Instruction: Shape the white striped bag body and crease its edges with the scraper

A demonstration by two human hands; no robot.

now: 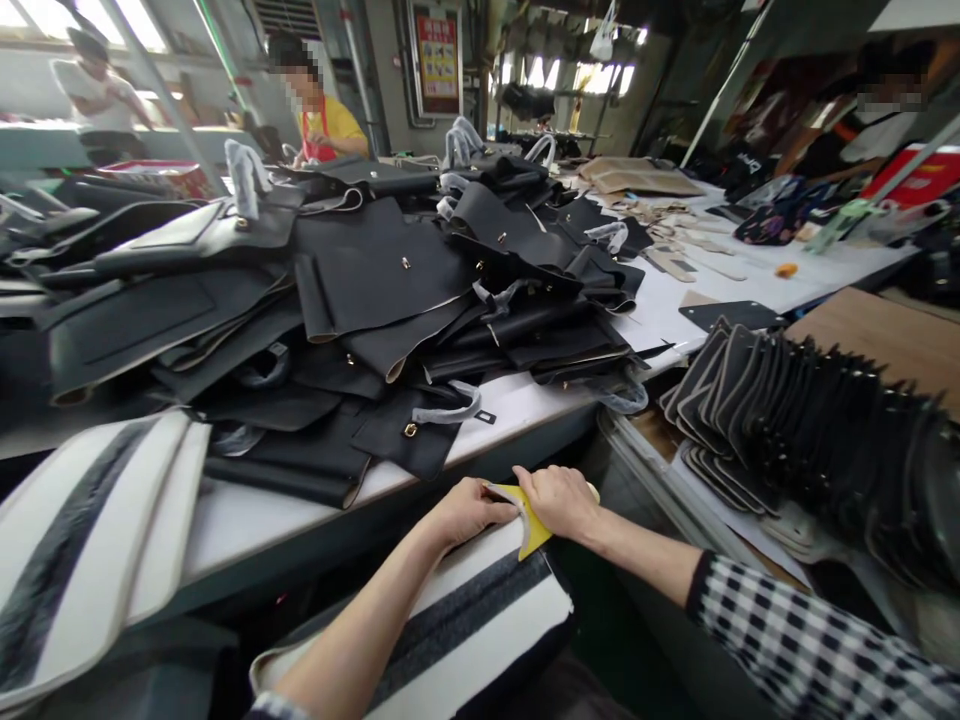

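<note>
A white panel with a broad dark stripe (480, 610) lies tilted across the lap, below the table's front edge. My left hand (466, 512) is closed at the panel's upper edge, thumb and fingers pinching there. A yellow piece with a curved, pale inner edge (535, 538) lies against the panel's upper right corner. My right hand (561, 502) is wrapped round this yellow piece, and a bit of yellow shows beyond its far side. Its exact kind is hidden by my fingers.
Black bag pieces (375, 265) with plastic-wrapped handles are heaped on the white table (510, 400). More striped white panels (90, 540) lie at left. Black pieces with pale edges (810, 440) stand in a row at right. A person in yellow (341, 125) works across the table.
</note>
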